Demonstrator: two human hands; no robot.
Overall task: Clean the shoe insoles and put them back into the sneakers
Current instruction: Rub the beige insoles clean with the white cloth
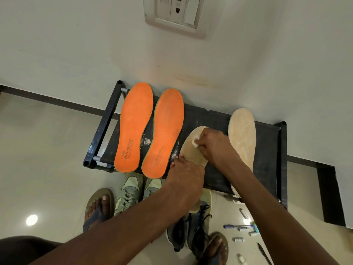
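Two orange insoles (133,127) (164,134) lie side by side on the left of a black shoe rack (267,159). A beige insole (193,150) lies in the middle of the rack. My left hand (186,178) presses down on its lower half with the fingers spread. My right hand (214,146) pinches a small white wad (195,141) against the insole's upper part. A second beige insole (242,136) lies to the right. On the floor below stand pale green sneakers (131,192) and dark sneakers (191,226).
The rack stands against a white wall with a switch panel (179,14) above. Small items, a pen (236,226) and white bits, lie on the floor at lower right. My sandalled feet (99,205) (215,243) flank the sneakers.
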